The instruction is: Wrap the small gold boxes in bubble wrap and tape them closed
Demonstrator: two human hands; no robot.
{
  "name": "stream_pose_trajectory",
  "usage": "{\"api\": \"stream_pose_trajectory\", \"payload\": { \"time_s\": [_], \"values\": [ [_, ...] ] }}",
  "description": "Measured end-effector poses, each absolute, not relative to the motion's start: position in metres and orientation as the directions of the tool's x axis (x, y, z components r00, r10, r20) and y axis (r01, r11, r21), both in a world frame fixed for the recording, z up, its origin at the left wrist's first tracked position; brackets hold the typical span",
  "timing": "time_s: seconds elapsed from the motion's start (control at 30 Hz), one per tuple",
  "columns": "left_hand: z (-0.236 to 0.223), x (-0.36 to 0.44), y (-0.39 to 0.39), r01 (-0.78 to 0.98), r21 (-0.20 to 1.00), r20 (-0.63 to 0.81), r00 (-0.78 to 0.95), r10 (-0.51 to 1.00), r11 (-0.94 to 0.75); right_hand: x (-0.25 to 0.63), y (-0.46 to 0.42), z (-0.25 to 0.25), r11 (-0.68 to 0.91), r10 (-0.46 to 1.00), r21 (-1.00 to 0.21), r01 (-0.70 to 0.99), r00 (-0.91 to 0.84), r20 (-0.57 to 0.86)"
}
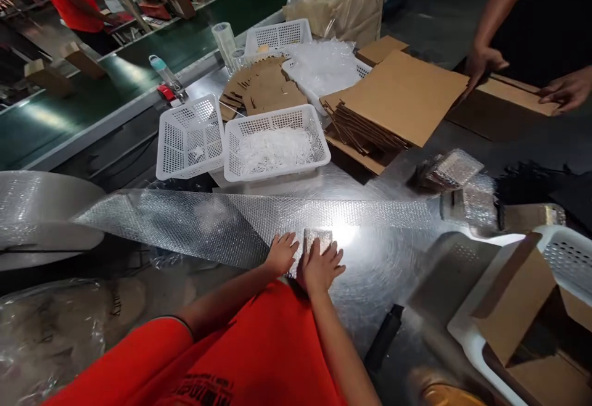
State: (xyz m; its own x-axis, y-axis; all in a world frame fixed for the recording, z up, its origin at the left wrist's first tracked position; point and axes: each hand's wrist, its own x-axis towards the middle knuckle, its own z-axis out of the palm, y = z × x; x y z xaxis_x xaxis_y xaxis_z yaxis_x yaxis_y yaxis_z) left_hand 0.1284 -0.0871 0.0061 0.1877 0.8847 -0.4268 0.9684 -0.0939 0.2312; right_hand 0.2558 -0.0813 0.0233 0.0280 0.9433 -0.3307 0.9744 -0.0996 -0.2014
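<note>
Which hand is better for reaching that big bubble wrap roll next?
Probably the left hand: it's nearer the bubble wrap roll, on that side. The right hand is farther away, with its spread fingers over the small wrapped packet.

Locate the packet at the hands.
In the head view, the packet is below and slightly right of centre, partly covered by the right hand, by the bubble-wrap strip.

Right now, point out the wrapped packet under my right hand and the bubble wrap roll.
Wrapped packet (322, 234), head view: its uncovered far end.
Bubble wrap roll (44, 208), head view: middle of its visible side.
</note>
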Motion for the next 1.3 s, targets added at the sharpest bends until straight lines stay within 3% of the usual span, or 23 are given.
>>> {"api": "stream_pose_trajectory", "payload": {
  "time_s": [0.1,0.4,0.53,0.6,0.67,0.73,0.8,0.93,1.03,1.13,1.2,1.3],
  "values": [
    [-0.001,0.128,-0.085,0.964,0.244,-0.438,0.207,0.875,-0.106,0.269,-0.075,0.025,-0.115,0.929,-0.215,0.970,0.028,-0.370],
    [-0.016,0.118,-0.067,0.971,0.223,-0.453,0.185,0.872,-0.091,0.293,-0.067,0.006,-0.189,0.946,-0.259,0.947,0.105,-0.307],
    [-0.014,0.104,-0.062,0.978,0.181,-0.413,0.167,0.895,-0.098,0.331,-0.079,-0.004,-0.154,0.986,-0.408,0.900,0.113,-0.122],
    [-0.009,0.102,-0.059,0.971,0.181,-0.389,0.219,0.895,-0.159,0.360,-0.098,-0.003,-0.269,0.957,-0.397,0.877,0.289,-0.010],
    [-0.005,0.102,-0.057,0.950,0.195,-0.367,0.301,0.880,-0.243,0.387,-0.125,-0.001,-0.505,0.844,-0.300,0.809,0.536,0.024],
    [-0.002,0.100,-0.056,0.911,0.222,-0.360,0.407,0.839,-0.347,0.407,-0.150,-0.002,-0.702,0.704,-0.181,0.689,0.709,-0.032],
    [-0.001,0.098,-0.055,0.841,0.267,-0.369,0.541,0.756,-0.471,0.418,-0.168,-0.006,-0.768,0.641,-0.100,0.633,0.756,-0.132],
    [-0.002,0.094,-0.050,0.735,0.335,-0.421,0.677,0.604,-0.590,0.418,-0.177,-0.005,-0.776,0.627,-0.094,0.624,0.746,-0.226],
    [-0.001,0.098,-0.044,0.750,0.331,-0.447,0.659,0.605,-0.572,0.388,-0.176,0.010,-0.716,0.698,-0.221,0.662,0.679,-0.228],
    [0.003,0.103,-0.039,0.768,0.314,-0.461,0.637,0.618,-0.558,0.329,-0.169,0.028,-0.549,0.833,-0.351,0.758,0.465,-0.300],
    [0.005,0.105,-0.038,0.772,0.305,-0.467,0.631,0.619,-0.557,0.285,-0.156,0.036,-0.481,0.852,-0.335,0.810,0.342,-0.396],
    [0.006,0.105,-0.038,0.771,0.304,-0.461,0.633,0.622,-0.559,0.238,-0.127,0.043,-0.412,0.820,-0.210,0.887,0.260,-0.510]
  ]
}}
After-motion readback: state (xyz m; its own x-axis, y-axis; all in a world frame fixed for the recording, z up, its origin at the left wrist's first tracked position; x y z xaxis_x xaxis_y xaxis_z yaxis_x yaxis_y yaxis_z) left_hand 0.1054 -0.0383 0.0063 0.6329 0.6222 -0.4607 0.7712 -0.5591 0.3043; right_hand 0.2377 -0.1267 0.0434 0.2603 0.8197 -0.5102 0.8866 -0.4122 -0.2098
